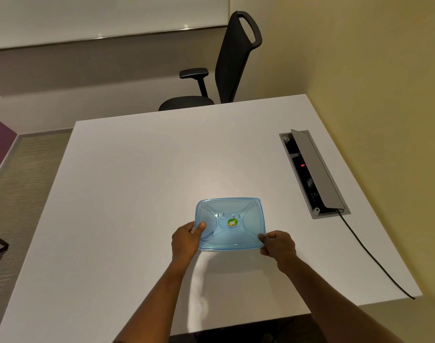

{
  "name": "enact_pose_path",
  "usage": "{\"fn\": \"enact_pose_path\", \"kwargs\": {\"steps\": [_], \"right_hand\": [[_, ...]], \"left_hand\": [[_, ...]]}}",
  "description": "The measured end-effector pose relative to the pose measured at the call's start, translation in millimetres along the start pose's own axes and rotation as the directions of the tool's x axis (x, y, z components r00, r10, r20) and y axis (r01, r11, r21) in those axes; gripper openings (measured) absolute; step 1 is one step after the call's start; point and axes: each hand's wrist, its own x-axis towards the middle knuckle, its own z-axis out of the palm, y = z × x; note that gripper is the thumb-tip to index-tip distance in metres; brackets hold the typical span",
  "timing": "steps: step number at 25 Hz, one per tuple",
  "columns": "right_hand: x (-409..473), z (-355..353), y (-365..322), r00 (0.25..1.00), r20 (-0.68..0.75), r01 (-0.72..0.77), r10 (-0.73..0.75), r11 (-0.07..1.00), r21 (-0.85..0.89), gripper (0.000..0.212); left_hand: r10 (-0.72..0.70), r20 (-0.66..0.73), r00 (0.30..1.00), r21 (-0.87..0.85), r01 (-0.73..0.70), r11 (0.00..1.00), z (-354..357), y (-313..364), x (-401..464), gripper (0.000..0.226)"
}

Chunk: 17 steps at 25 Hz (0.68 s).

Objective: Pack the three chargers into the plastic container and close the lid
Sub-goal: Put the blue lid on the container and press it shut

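- White bench (137,194) carries only the blue container (230,226); a chair (226,70) and socket hatch (312,174) lie beyond your grip.
- Your left hand (185,240) pinches the lid (236,233) edge, thumb on top; your right hand (278,246) pinches the opposite near corner.
- Between both grips the lid sits on, seemingly closed.
- Pale shapes show faintly through it; you cannot count chargers.
- Judged nearly done: press the lid edges.

Dim warm light, soft glare on table (142,194) near arms, wide-angle bending at edges, focus ok.
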Motion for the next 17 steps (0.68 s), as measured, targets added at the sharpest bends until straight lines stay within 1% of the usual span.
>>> {"fn": "enact_pose_path", "kwargs": {"steps": [2, 5, 11, 14, 17], "right_hand": [[0, -2, 4, 0.998, 0.042, -0.043, 0.040, 0.997, 0.071, 0.021], [-1, -2, 7, 0.998, 0.052, -0.039, 0.034, 0.995, 0.089, 0.019], [2, -2, 6, 0.995, 0.095, -0.041, 0.036, 0.998, 0.052, 0.019], [4, -2, 6, 0.993, 0.111, -0.047, 0.041, 0.998, 0.052, 0.021], [5, -2, 6, 0.994, 0.107, -0.021, 0.020, 1.000, 0.014, 0.023]], "left_hand": [[-0.055, 0.002, 0.998, 0.005, 0.055, 0.998, 1, -5, -4, 0.037], [-0.059, 0.022, 0.998, -0.053, 0.060, 0.997, 2, -12, -8, 0.047], [-0.059, 0.059, 0.997, -0.096, 0.064, 0.993, 3, -12, -6, 0.049], [-0.062, 0.052, 0.997, -0.113, 0.068, 0.991, 5, -12, -4, 0.052], [-0.055, 0.043, 0.998, -0.102, 0.059, 0.993, 5, -13, -3, 0.052]]}}
